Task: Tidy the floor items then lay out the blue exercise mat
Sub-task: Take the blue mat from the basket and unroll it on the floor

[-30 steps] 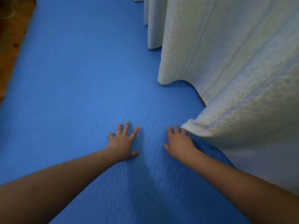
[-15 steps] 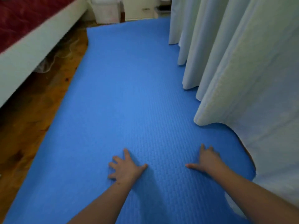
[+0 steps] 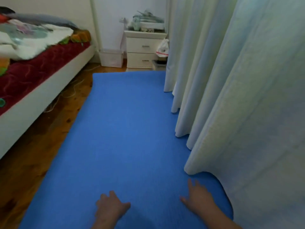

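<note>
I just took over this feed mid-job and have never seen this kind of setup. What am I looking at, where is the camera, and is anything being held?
There is no machine here: a person wears a wide-angle camera on the head, looking forward and down. The two bare hands at the bottom are theirs, the left hand and the right hand. Both lie on the blue exercise mat and hold nothing. The mat is unrolled on the wooden floor, with a bed along its left side and white curtains overlapping its right edge. A small drawer unit stands beyond the mat's far end.
</note>
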### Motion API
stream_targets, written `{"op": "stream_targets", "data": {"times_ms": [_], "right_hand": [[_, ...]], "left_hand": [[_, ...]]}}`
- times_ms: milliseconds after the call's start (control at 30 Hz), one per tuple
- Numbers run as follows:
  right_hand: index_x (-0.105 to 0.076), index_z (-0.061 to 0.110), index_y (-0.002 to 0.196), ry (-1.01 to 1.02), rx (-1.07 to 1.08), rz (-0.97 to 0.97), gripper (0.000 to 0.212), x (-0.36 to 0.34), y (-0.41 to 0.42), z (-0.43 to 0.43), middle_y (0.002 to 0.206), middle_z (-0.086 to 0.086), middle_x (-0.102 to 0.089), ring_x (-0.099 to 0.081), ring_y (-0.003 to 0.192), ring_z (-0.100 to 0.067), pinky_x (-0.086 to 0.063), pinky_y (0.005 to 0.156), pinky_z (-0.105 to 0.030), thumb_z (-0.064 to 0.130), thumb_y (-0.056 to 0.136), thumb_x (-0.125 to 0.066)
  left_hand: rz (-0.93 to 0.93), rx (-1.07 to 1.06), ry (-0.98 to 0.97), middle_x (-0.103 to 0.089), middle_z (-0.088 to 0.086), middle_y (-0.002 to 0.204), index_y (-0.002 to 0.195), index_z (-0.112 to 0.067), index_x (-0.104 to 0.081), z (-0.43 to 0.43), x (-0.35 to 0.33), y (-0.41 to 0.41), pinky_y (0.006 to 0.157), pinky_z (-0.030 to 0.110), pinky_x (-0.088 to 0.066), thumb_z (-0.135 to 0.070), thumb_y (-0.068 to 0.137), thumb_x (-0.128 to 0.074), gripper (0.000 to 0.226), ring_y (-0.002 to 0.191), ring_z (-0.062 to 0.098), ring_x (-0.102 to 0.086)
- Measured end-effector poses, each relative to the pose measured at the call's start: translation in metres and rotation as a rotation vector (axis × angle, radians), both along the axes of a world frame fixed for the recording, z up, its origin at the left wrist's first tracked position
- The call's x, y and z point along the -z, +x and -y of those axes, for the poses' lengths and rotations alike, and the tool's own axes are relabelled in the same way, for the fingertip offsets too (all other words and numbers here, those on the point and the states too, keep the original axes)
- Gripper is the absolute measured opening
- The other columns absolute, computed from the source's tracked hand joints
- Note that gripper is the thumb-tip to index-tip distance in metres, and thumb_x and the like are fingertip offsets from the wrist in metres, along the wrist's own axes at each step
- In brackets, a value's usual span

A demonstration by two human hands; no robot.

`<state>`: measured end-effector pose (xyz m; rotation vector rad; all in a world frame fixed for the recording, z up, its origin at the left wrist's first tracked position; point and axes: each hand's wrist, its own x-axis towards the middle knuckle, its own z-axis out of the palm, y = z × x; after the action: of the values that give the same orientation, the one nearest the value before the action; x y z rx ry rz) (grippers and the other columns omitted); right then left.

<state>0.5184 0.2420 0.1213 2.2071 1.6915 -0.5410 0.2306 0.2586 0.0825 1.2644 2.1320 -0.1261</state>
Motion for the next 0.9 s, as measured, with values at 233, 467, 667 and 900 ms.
{"op": "stream_targets", "data": {"times_ms": [233,467,667,900], "right_hand": [[-0.002,0.017,0.155,0.199,-0.183,0.068,0.080,-0.308,-0.049,-0.010,0.160,-0.010,-0.014,-0.022,0.144,-0.032,-0.027,0.115,-0.041,0.056,0.095,-0.037],[-0.007,0.018,0.155,0.338,-0.093,-0.067,0.079,-0.651,-0.102,-0.018,0.156,-0.001,-0.027,-0.027,0.143,-0.027,-0.030,0.114,-0.039,0.054,0.092,-0.039],[-0.009,0.016,0.155,0.437,-0.022,-0.133,0.077,-0.829,-0.153,0.014,0.156,-0.004,-0.029,-0.030,0.142,-0.027,-0.031,0.114,-0.038,0.050,0.094,-0.041],[-0.006,0.017,0.155,0.497,-0.083,-0.115,0.077,-0.898,-0.173,0.006,0.159,-0.008,-0.021,-0.023,0.145,-0.030,-0.025,0.118,-0.042,0.048,0.095,-0.043]], "left_hand": [[-0.107,0.314,0.255,-0.022,0.008,0.152,0.155,-0.027,-0.011,-0.010,-0.309,0.020,0.111,0.038,-0.035,-0.058,0.082,-0.056,0.091,0.141,0.030,-0.024],[-0.081,0.441,0.524,-0.024,0.006,0.153,0.155,-0.029,-0.014,-0.035,-0.704,-0.015,0.104,0.039,-0.039,-0.051,0.087,-0.053,0.081,0.137,0.027,-0.030],[-0.080,0.449,0.559,-0.028,0.008,0.151,0.155,-0.029,-0.014,0.003,-0.897,-0.064,0.100,0.036,-0.043,-0.049,0.090,-0.050,0.076,0.131,0.026,-0.036],[-0.180,0.535,0.577,-0.028,0.010,0.149,0.155,-0.026,-0.013,0.007,-0.955,-0.095,0.099,0.039,-0.042,-0.046,0.091,-0.052,0.077,0.128,0.028,-0.038]]}}
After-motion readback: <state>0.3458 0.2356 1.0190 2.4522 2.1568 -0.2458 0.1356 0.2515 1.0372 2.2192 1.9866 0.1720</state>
